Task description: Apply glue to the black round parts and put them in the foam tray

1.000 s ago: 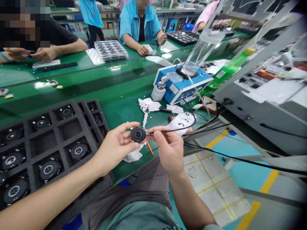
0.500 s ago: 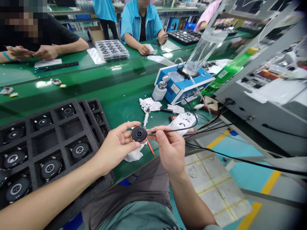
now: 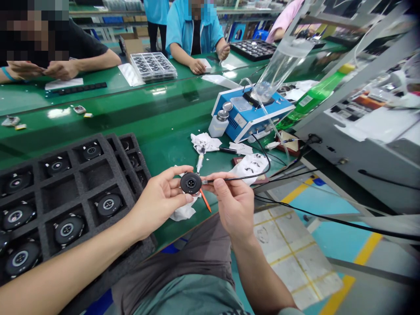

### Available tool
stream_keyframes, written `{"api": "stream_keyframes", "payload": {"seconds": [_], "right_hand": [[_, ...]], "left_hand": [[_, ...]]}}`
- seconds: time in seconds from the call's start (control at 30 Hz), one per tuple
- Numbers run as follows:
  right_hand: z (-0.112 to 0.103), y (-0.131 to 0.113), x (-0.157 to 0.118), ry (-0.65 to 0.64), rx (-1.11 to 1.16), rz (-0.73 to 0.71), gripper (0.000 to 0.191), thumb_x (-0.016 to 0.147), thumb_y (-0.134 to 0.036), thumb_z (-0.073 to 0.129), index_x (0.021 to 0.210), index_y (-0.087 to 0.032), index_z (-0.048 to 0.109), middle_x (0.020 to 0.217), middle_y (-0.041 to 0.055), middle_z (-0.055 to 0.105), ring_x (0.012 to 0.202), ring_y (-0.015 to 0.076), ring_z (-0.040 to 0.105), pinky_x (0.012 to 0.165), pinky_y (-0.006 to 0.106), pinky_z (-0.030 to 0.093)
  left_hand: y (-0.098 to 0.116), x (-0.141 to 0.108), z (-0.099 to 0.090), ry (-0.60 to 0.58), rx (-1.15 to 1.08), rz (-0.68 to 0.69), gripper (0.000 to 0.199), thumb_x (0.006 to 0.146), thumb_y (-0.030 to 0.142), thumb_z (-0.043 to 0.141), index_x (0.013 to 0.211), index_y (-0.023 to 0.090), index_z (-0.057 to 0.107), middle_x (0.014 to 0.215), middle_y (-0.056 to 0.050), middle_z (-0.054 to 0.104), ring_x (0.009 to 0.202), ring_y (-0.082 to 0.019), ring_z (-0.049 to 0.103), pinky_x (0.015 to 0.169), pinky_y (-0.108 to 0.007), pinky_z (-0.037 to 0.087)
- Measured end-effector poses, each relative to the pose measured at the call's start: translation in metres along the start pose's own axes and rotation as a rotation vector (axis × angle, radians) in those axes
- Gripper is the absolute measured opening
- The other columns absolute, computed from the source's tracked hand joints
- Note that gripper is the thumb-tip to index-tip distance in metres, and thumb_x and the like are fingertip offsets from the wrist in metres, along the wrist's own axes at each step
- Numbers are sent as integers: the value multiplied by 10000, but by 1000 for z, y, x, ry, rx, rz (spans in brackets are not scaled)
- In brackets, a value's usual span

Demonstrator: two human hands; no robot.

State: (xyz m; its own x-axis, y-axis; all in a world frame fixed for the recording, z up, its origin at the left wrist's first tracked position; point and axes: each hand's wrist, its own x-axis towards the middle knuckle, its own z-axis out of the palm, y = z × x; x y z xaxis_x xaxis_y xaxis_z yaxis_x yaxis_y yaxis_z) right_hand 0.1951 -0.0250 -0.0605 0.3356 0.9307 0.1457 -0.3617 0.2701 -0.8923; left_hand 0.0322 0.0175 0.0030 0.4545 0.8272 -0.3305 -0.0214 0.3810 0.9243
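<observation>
A person is holding a black disc (image 3: 190, 183) between both hands.
The left hand (image 3: 157, 203) is clamping its rim; the right hand (image 3: 233, 205) is pinching its thin cable (image 3: 236, 179).

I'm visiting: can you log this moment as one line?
left hand: holds round black device | right hand: pinches its thin black cable | beside: black foam tray

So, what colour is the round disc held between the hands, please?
The disc is black; head view.

black disc (image 3: 190, 183), black cable (image 3: 236, 178), green workbench (image 3: 170, 131), blue-and-white machine (image 3: 238, 124), yellow-striped teal floor (image 3: 337, 240)
</observation>
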Motion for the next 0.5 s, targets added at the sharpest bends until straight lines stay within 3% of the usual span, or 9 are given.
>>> {"api": "stream_keyframes", "payload": {"seconds": [0.5], "right_hand": [[0,-1,-1,11,-20,14,111,932,-321,714,946,-217,747,936,44,808,931,204,781,782,335,673]], "left_hand": [[-2,0,0,-3,2,6,648,720,131,841,1320,184,602,1067,-72,804,935,-199,771,835,-286,576]]}}
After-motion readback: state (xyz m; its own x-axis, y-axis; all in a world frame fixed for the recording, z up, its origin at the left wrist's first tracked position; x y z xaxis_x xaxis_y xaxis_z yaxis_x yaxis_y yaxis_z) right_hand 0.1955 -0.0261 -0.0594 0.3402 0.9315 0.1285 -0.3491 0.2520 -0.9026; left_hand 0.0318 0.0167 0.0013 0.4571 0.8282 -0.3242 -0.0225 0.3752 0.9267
